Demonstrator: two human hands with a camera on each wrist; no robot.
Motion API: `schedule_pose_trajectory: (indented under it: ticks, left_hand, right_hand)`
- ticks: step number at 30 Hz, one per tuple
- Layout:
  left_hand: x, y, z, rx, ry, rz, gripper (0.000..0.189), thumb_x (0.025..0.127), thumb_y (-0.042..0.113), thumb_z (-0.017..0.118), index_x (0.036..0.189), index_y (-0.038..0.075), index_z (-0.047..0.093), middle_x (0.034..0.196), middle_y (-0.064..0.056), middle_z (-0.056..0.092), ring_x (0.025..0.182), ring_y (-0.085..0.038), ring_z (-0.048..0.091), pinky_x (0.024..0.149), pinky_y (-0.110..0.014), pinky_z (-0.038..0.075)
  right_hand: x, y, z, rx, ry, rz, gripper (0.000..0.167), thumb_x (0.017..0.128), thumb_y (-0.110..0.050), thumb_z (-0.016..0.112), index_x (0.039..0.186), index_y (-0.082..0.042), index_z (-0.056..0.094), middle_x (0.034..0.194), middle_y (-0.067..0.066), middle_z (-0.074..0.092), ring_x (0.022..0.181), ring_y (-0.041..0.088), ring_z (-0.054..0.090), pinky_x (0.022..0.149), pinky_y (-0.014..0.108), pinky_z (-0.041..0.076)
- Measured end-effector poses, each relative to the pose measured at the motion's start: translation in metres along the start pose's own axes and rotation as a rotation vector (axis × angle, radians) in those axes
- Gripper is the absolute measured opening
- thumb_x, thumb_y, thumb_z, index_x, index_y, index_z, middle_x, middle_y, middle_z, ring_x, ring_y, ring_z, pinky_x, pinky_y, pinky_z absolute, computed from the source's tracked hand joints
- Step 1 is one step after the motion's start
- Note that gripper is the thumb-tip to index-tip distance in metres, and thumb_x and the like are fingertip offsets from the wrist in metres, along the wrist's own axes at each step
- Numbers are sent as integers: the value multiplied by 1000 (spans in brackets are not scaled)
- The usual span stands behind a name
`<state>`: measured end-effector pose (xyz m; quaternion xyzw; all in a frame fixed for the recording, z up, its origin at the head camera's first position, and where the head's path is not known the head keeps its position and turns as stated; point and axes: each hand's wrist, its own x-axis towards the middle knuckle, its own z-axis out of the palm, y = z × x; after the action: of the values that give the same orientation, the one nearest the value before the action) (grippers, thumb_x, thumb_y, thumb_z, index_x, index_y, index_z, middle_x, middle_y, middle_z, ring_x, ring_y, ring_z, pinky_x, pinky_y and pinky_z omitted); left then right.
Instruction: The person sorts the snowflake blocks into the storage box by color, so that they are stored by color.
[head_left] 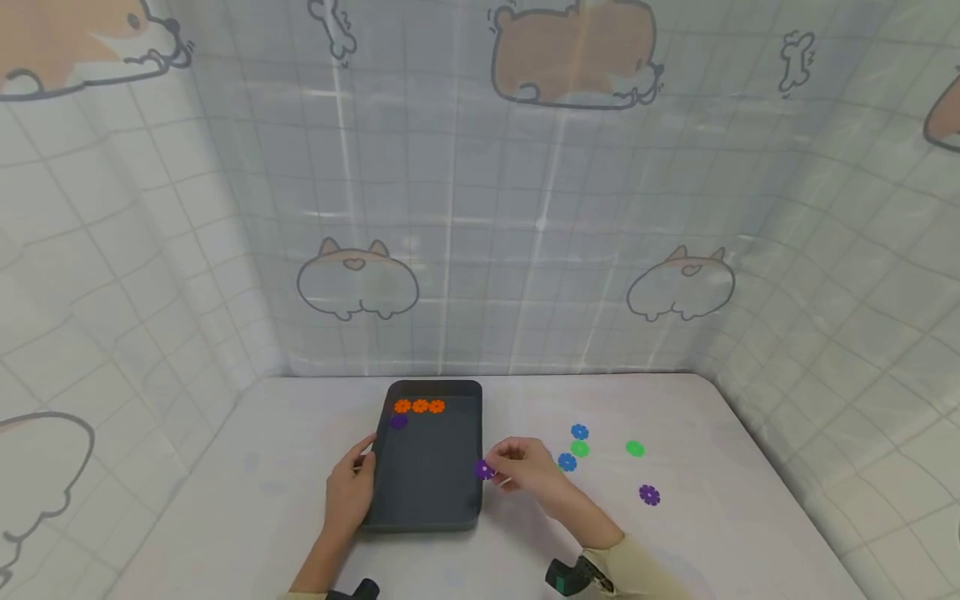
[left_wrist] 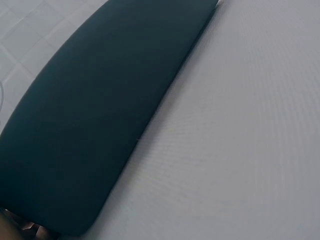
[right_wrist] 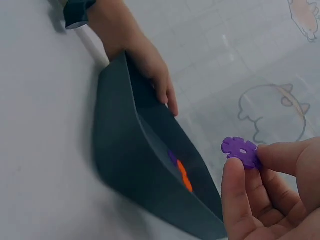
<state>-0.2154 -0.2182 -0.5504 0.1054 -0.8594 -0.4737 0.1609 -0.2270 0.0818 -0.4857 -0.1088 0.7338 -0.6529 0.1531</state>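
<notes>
My right hand (head_left: 528, 471) pinches a purple interlocking disc (right_wrist: 241, 151) between thumb and fingers. In the head view that disc overlaps the right rim of a dark rectangular tray (head_left: 427, 500). Along the tray's left side, my left hand (head_left: 350, 492) touches the wall with its fingertips right at the rim. Inside the tray, three orange discs (head_left: 420, 406) form a row at the far end, with a purple disc (head_left: 399, 422) just below the leftmost one. Mostly the tray's outer wall (left_wrist: 100, 100) fills the left wrist view.
To the right of the tray lie two blue discs (head_left: 580, 432), a green disc (head_left: 580, 448) between them, another green disc (head_left: 635, 449), and a purple disc (head_left: 649, 495). Other pieces are partly hidden behind my right hand. A patterned curtain (head_left: 480, 317) borders the white table (head_left: 247, 500).
</notes>
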Motion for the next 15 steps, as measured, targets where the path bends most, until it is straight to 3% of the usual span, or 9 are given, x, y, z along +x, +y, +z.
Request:
schedule_pose_trajectory:
  ticks: [15]
  left_hand:
    - [0, 2, 0, -5, 2, -6, 36, 102, 15, 46, 137, 12, 56, 111, -18, 64, 88, -26, 59, 72, -37, 46]
  right_hand:
    - [39, -13, 39, 116, 4, -13, 18, 91, -6, 68, 103, 7, 64, 83, 13, 66, 66, 16, 65, 64, 31, 55]
